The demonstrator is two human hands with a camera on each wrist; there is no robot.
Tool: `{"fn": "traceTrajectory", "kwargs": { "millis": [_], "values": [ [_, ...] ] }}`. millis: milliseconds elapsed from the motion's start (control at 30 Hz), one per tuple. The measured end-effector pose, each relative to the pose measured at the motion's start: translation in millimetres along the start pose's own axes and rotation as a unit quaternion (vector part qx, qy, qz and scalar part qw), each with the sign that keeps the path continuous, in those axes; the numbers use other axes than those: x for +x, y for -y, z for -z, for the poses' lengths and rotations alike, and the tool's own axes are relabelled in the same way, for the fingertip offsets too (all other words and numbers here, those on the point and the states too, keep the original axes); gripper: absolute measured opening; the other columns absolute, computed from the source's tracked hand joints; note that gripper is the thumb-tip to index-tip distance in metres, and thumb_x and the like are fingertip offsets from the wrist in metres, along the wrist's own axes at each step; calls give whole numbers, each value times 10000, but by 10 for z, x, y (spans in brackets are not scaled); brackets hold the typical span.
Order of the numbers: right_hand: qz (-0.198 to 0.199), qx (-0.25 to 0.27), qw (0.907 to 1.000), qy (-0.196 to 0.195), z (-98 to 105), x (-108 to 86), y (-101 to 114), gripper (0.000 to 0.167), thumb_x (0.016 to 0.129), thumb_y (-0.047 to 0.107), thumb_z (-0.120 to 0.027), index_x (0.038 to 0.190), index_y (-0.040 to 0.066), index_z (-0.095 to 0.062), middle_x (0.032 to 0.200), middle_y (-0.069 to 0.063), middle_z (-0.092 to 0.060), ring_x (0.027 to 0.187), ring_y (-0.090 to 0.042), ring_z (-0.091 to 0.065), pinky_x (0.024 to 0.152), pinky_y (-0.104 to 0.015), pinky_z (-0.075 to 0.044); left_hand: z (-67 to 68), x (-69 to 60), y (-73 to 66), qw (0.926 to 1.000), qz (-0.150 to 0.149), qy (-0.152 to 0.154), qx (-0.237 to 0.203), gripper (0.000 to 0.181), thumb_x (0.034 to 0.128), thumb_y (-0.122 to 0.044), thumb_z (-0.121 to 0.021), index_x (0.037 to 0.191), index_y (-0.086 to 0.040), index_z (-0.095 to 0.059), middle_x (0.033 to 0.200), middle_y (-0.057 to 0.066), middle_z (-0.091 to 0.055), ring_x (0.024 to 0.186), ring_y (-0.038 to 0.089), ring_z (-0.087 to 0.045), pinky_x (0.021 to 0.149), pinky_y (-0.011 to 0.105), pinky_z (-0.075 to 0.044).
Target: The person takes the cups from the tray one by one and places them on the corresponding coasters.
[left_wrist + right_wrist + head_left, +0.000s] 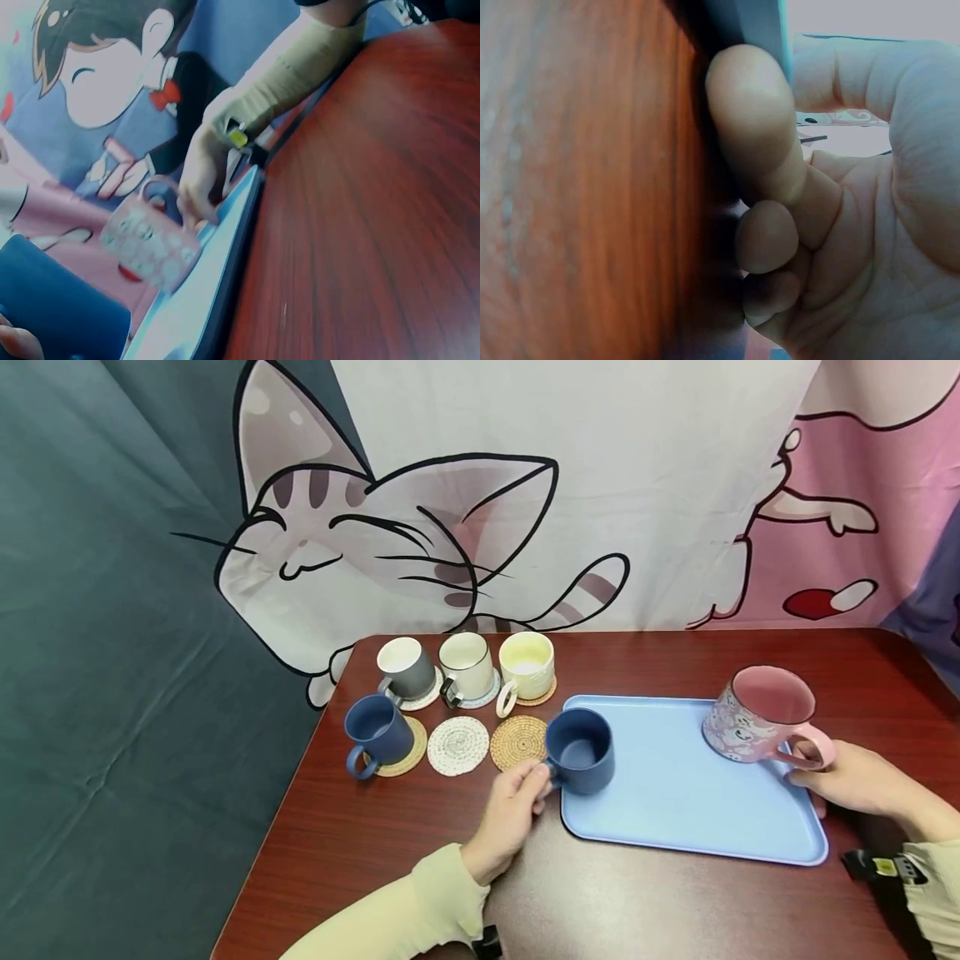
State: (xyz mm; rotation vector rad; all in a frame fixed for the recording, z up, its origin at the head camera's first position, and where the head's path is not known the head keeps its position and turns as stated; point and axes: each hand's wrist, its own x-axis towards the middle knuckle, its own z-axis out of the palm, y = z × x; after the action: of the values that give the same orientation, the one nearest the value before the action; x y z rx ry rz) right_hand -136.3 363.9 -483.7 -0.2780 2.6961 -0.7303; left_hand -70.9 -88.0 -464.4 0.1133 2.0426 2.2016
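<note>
My left hand (pixel 504 818) pinches the handle of a dark blue mug (pixel 581 752) at the left edge of a light blue tray (pixel 675 810); whether the mug touches the tray I cannot tell. In the left wrist view this blue mug (pixel 60 307) shows at the lower left, with a fingertip against it. A pink mug with a white pattern (pixel 757 714) stands on the tray's right side, handle toward my right hand (pixel 862 781). That hand grips the tray's right edge just beside the handle, and the right wrist view shows its fingers (pixel 750 112) curled beneath the rim.
To the left, another blue mug (pixel 377 731), a grey-white mug (pixel 405 668), a cream mug (pixel 467 667) and a yellow mug (pixel 527 664) stand on round coasters. A white coaster (pixel 458 746) and a tan coaster (pixel 519 742) lie bare. Behind the table (pixel 360 860) hangs a printed curtain.
</note>
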Motion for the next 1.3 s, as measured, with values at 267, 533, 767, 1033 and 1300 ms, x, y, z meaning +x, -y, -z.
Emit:
{"fn": "traceTrajectory", "kwargs": {
  "millis": [267,533,767,1033,1300],
  "values": [
    [22,100,9999,109,-1,10,23,193,951,187,-702,1015,75,-559,593,21,-581,535,-115,-546,561,-270,-401,555,-43,-9,9955,22,-938,-91,388,1085,-184,-514,804,68,-422,741,-5,-418,721,114,-428,676,230,-381],
    [17,81,10000,56,-6,-13,30,175,940,190,-712,960,91,-569,585,22,-584,539,-103,-544,567,-266,-392,986,-75,-92,9876,148,-1561,-3,336,1100,-195,-481,788,-72,-450,757,9,-407,740,131,-413,701,249,-365],
    [-14,147,9999,60,-6,-9,21,226,933,177,-720,1049,64,-563,585,14,-587,530,-118,-553,555,-274,-398,1202,-60,-130,9798,29,-2000,78,324,1104,-165,-460,793,-77,-451,750,10,-415,756,149,-429,699,256,-373],
    [-49,140,9999,43,-10,-11,10,338,928,168,-732,1167,69,-515,599,8,-577,532,-128,-553,561,-277,-401,1287,-19,-70,9762,-11,-2167,33,329,1106,-171,-464,792,-71,-464,753,3,-421,766,160,-428,705,271,-376],
    [-87,133,9999,54,-5,-14,31,270,931,182,-729,1087,66,-542,594,10,-581,535,-127,-551,552,-280,-389,1316,-1,23,9754,81,-2180,323,350,1104,-183,-479,804,-3,-466,744,-5,-445,752,150,-435,683,246,-377]
  ]
}}
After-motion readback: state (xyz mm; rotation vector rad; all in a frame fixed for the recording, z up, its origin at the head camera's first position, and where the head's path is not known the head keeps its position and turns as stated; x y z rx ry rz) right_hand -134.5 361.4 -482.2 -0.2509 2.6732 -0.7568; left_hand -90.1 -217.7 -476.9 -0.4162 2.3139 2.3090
